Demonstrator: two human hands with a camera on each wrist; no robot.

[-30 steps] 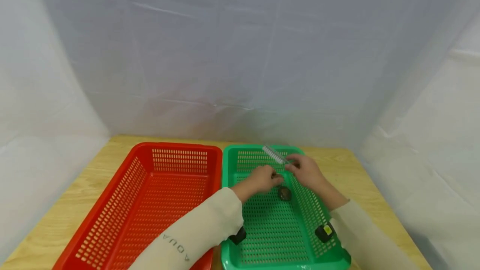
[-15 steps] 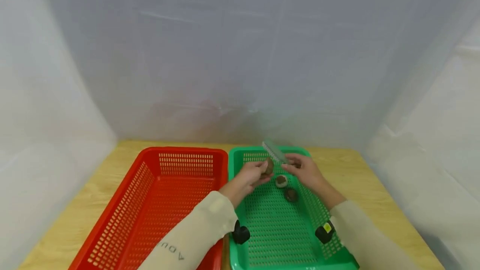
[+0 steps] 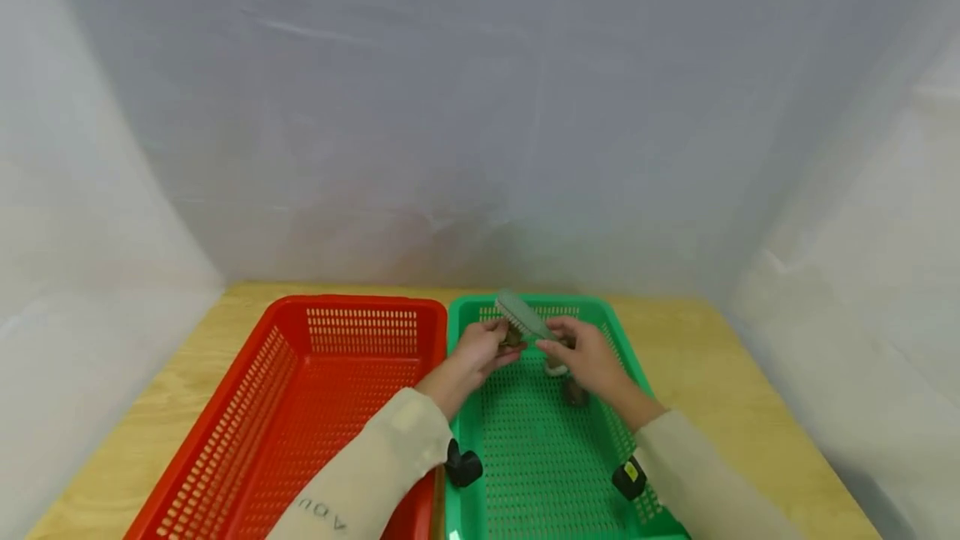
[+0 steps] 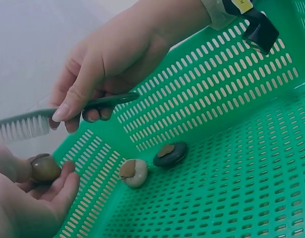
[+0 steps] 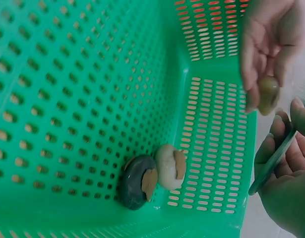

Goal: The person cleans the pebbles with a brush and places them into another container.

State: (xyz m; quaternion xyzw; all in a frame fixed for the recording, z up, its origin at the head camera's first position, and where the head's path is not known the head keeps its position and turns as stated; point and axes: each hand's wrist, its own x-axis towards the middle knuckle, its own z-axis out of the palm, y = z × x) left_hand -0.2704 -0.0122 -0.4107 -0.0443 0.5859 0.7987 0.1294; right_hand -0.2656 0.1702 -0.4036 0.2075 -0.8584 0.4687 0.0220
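Observation:
My left hand point(image 3: 474, 354) pinches a smooth olive-brown stone point(image 4: 46, 168) between thumb and fingers, above the far end of the green basket point(image 3: 540, 457). In my right hand point(image 3: 591, 357) is a brush point(image 4: 23, 124) with a grey-green handle and white bristles, gripped by the handle. Its bristle end slants over the stone in the head view; whether they touch I cannot tell. Below the hands, a white stone point(image 5: 167, 166) and a dark grey stone point(image 5: 137, 182) lie side by side on the basket floor. Each carries a brown patch on its surface.
A red basket point(image 3: 352, 407) stands close to the left of the green one. Both are on a wooden table point(image 3: 705, 357). White sheeting point(image 3: 480, 148) hangs behind and along the sides. Black wrist mounts point(image 3: 463, 465) hang from the sleeves.
My left hand has lifted the olive-brown stone from the basket floor and drawn it left. My right hand has brought the brush leftward and turned it so the bristles face downward over the stone.

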